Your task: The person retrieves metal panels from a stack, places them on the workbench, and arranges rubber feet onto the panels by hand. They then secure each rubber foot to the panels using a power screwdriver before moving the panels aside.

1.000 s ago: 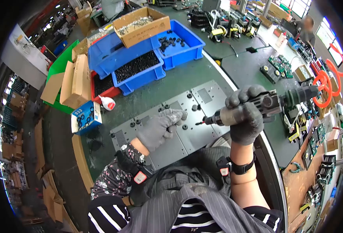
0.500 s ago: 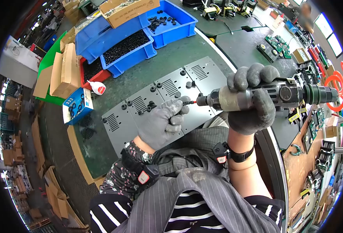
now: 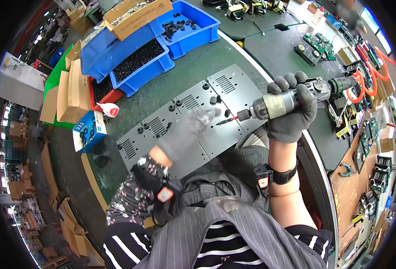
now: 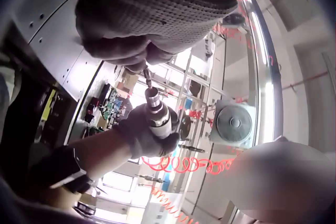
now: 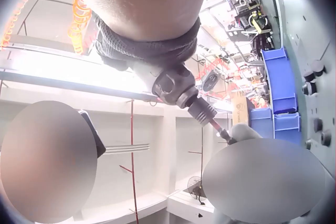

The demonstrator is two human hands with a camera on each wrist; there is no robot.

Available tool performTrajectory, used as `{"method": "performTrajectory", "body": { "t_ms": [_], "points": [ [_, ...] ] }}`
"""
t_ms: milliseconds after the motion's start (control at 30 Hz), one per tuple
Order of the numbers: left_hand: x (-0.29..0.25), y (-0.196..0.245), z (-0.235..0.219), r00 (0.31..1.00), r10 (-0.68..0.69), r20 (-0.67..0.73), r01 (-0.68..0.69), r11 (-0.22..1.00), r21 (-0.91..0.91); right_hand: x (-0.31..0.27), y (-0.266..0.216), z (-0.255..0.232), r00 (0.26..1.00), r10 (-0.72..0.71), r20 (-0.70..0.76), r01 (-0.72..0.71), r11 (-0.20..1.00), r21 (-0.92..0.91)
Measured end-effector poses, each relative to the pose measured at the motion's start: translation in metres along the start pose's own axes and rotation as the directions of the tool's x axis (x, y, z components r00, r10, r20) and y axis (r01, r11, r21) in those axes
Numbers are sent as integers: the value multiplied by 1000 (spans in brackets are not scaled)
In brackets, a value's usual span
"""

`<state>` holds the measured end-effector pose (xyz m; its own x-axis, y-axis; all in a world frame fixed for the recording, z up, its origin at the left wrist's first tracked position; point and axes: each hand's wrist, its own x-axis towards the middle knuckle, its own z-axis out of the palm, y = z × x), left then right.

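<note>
My gloved right hand [image 3: 292, 107] grips a power screwdriver [image 3: 274, 105], its long bit [image 3: 229, 120] pointing left over the grey metal panels [image 3: 227, 101]. A red coiled hose [image 3: 364, 85] runs from the screwdriver's rear. My gloved left hand [image 3: 184, 134] is blurred above the panels, just left of the bit tip. In the left wrist view its fingers [image 4: 118, 48] are curled, and the bit's end overlaps the fingertips; I cannot tell whether they hold anything. Black round feet [image 3: 213, 99] sit on the panels, several near slotted vents.
Beyond the panels stand a blue bin [image 3: 139, 67] of small black parts and another blue bin [image 3: 191, 38] with black feet. A cardboard box [image 3: 137, 20] rests above them. At left are a white bottle [image 3: 109, 109] and a small blue box [image 3: 89, 130].
The screwdriver first came left until its bit met my left fingertips, then drew slightly back to the right. My left hand is now blurred with motion. The head view has shifted.
</note>
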<state>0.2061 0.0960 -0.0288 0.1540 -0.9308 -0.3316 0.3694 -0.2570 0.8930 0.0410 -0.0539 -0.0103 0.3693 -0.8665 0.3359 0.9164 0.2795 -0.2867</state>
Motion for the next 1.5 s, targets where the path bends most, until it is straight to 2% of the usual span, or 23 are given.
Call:
{"method": "performTrajectory", "body": {
  "t_ms": [33,67,100,133,167,200,267,300,433,567,667,733,800,833,867,933,1067,1133,1167,1267,1333,1400,1500],
  "points": [
    [12,4,-4,989,136,-56,-108,931,348,2,-1,-5,999,-20,-37,19,999,-31],
    [20,9,-7,989,139,-54,-111,930,350,5,-1,-7,997,-41,-72,37,997,-63],
    [27,15,-10,983,162,-83,-78,787,612,6,-1,-8,997,-46,-69,42,997,-62],
    [35,21,-13,976,194,-102,-28,575,818,8,-1,-9,996,-51,-74,44,994,-103],
    [46,21,-18,970,237,-53,-42,380,924,9,-1,-9,995,-58,-79,46,988,-144],
    [53,21,-20,969,241,-47,-49,375,926,11,-1,-8,995,-65,-75,54,988,-144],
    [65,23,-21,962,268,60,-106,160,981,13,2,-2,994,-58,-90,38,977,-209],
    [74,26,-23,978,209,17,-54,172,984,14,3,-1,995,-55,-84,36,976,-215],
    [93,32,-27,964,262,-41,13,111,994,27,6,-5,994,-70,-84,43,955,-293],
    [94,33,-26,965,261,-9,-16,96,995,44,12,-10,994,-90,-57,60,917,-394],
    [91,32,-29,960,257,110,-118,15,993,58,19,-14,997,-82,0,72,869,-490],
    [96,36,-29,966,247,73,-84,36,996,68,27,-14,997,-81,2,71,860,-504],
    [103,37,-32,960,278,14,-53,132,990,74,36,-6,996,-82,45,93,802,-590],
    [105,36,-33,951,310,21,-63,125,990,79,42,-6,995,-68,72,97,811,-576],
    [109,33,-35,949,316,18,-62,131,990,84,47,-7,995,-64,80,101,763,-638],
    [115,30,-37,958,287,30,-65,114,991,92,59,-2,994,-66,84,100,838,-536],
    [114,31,-31,958,285,-33,1,110,994,103,80,-2,989,44,143,50,804,-593],
    [113,34,-29,960,275,-53,25,106,994,102,92,3,984,37,172,68,821,-567],
    [112,33,-29,960,273,-63,29,126,992,101,93,4,981,114,158,35,694,-719],
    [111,34,-29,961,266,-79,40,149,988,105,104,0,960,231,157,-8,585,-811],
    [111,35,-28,961,263,-82,43,151,988,108,110,0,957,235,171,5,573,-819],
    [112,35,-27,959,263,-110,72,152,986,111,114,0,938,289,193,34,475,-879],
    [113,35,-28,966,231,-116,85,142,986,111,116,2,925,346,154,-19,447,-894]
  ]
}}
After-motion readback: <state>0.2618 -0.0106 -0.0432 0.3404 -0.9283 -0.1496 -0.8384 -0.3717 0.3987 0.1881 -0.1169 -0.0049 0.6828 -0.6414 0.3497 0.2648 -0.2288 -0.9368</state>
